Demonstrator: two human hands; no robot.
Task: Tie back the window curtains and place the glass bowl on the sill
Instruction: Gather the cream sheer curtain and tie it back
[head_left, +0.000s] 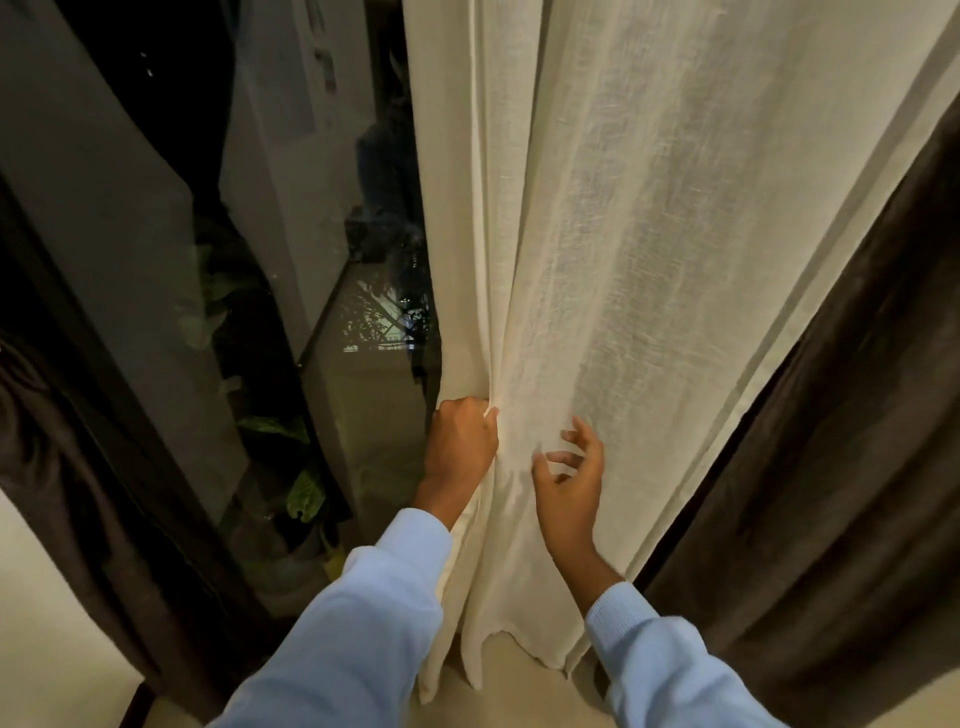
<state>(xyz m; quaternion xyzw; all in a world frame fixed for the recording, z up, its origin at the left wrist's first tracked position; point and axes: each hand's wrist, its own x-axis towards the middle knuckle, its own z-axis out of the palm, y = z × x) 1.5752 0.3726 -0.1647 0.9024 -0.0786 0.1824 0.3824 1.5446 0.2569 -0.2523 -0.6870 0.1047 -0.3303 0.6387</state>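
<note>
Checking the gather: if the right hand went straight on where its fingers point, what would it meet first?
Probably the cream curtain just ahead of the right hand; the gap is hard to judge.

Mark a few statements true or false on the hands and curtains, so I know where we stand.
1. The left hand grips the edge of the cream curtain. True.
2. The right hand clutches a bunch of fabric. False: its fingers are spread and loosely curled, holding nothing.
3. A dark brown curtain hangs right of the cream one. True.
4. The cream curtain is tied back. False: no tie shows; it hangs loose, gathered only at the left hand.
5. The sleeves are dark brown. False: they are light blue.
</note>
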